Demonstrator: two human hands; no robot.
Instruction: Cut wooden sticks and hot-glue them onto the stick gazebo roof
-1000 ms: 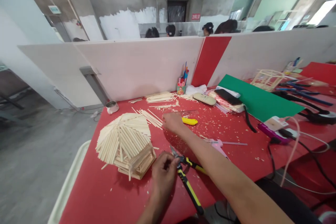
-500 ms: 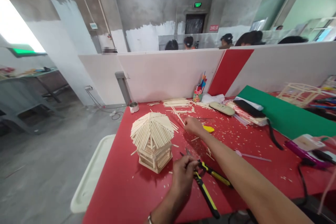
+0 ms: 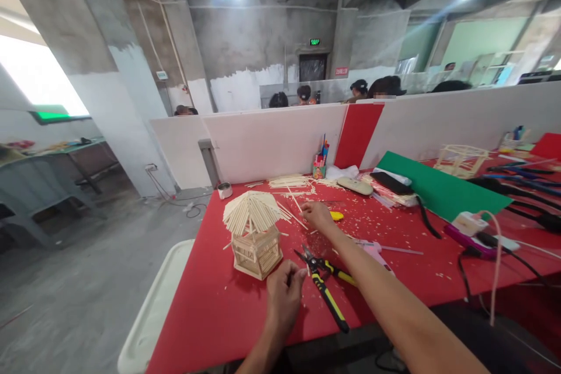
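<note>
A small hexagonal pavilion built of thin wooden sticks, with a slatted pointed roof, stands upright on the red table. Just to its right, my left hand is closed with fingertips pressed together; whatever lies in them is too small to name. Beside that hand rest cutting pliers with yellow-and-black handles, jaws apart. Reaching further back, my right hand pinches the near end of a thin wooden stick, which points toward the stick pile. More loose sticks lie between that hand and the roof.
Behind are a pile of sticks, a pen cup and a tape roll. A yellow tool, a pink glue gun, a green board and a purple power strip lie rightward. A white partition bounds the back.
My left hand has come away from the pliers, toward the pavilion's base. The right hand stays by the sticks, still pinching one. The head view has tilted up and turned slightly right.
</note>
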